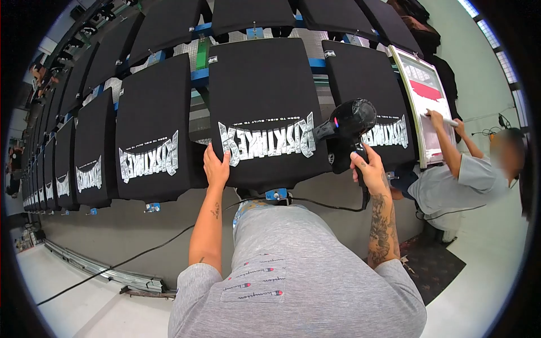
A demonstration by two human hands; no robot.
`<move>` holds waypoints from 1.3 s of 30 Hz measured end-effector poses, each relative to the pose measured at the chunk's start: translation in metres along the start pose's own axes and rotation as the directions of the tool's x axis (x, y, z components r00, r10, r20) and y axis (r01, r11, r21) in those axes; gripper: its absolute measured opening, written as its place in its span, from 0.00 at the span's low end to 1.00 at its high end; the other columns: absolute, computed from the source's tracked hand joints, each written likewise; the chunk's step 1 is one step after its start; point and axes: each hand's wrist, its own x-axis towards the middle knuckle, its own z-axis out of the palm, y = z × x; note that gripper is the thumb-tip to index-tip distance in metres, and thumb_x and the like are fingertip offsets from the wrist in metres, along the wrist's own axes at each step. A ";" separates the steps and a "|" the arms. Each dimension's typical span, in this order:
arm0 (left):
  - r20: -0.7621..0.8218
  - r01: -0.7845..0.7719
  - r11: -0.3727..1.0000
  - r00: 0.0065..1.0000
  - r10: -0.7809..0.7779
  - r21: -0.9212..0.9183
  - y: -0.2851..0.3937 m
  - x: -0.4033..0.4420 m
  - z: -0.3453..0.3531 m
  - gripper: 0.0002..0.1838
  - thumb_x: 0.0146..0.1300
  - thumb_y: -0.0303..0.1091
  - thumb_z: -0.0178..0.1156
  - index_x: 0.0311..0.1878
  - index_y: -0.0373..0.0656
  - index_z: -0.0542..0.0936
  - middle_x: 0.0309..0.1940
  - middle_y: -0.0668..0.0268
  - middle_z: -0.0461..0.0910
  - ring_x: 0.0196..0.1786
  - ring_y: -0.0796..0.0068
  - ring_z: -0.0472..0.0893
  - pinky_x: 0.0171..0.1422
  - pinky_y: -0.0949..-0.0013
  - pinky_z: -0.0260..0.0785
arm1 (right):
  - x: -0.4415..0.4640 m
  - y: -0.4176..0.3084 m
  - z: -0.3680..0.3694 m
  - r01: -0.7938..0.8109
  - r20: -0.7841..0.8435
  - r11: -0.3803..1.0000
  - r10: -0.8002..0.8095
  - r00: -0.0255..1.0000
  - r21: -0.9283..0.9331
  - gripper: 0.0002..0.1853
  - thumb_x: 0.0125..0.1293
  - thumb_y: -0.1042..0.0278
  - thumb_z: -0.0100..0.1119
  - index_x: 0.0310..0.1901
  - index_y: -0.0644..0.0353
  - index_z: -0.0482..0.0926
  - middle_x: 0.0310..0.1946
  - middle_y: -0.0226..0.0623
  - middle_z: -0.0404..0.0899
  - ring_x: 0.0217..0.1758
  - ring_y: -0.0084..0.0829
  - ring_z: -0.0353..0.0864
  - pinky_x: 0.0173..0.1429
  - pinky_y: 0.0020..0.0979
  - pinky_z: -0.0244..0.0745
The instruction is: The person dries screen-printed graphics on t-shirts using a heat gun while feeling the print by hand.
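My right hand [369, 168] grips the handle of a black hair dryer [355, 121], its nozzle pointing left over the right end of the white lettering [267, 141] on a black shirt [262, 79]. That shirt lies stretched over a flat board in front of me. At the lettering's left end, my left hand [217, 166] rests along the shirt's edge with its fingers stretched out, holding nothing. A blue bracket [276, 195] sits under the board's near edge.
More boards with printed black shirts [152, 112] run in a row to the left, and another row stands behind. At right a person [473, 174] works at a framed screen [422, 101] with red ink. A black cord [152, 248] crosses below the boards.
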 end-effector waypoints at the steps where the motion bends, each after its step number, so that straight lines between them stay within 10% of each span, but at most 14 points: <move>1: 0.002 0.000 1.000 1.000 0.000 -0.017 0.000 0.000 0.000 0.41 0.70 0.51 0.61 0.76 0.36 0.60 0.72 0.45 0.65 0.75 0.44 0.64 0.77 0.48 0.57 | 0.009 -0.004 0.000 0.014 0.003 1.000 -0.014 1.000 -0.001 0.26 0.72 0.59 0.64 0.65 0.66 0.72 0.26 0.28 0.75 0.20 0.19 0.74 0.24 0.24 0.71; 17: -0.019 0.030 0.998 0.999 -0.029 0.046 0.007 -0.002 -0.012 0.43 0.67 0.52 0.62 0.78 0.39 0.59 0.77 0.44 0.56 0.81 0.43 0.54 0.79 0.37 0.48 | 0.056 -0.050 0.124 0.036 0.097 0.997 -0.030 0.995 -0.066 0.17 0.73 0.62 0.63 0.57 0.63 0.76 0.26 0.28 0.76 0.20 0.18 0.74 0.24 0.24 0.70; 30: -0.013 0.026 0.999 1.000 -0.026 0.042 0.003 -0.004 -0.016 0.44 0.69 0.55 0.59 0.79 0.42 0.55 0.79 0.42 0.47 0.83 0.39 0.43 0.78 0.26 0.38 | 0.057 -0.070 0.254 0.059 0.303 0.984 -0.006 0.953 -0.168 0.36 0.70 0.61 0.65 0.73 0.71 0.63 0.29 0.31 0.77 0.22 0.19 0.75 0.28 0.24 0.73; 39: -0.090 0.001 0.997 0.996 -0.008 -0.073 -0.024 -0.005 -0.025 0.27 0.72 0.42 0.58 0.70 0.40 0.70 0.74 0.46 0.62 0.78 0.43 0.60 0.77 0.36 0.53 | 0.001 -0.062 0.228 -0.042 0.397 0.968 0.140 0.907 -0.247 0.35 0.71 0.59 0.65 0.72 0.72 0.65 0.28 0.31 0.78 0.22 0.18 0.75 0.28 0.23 0.73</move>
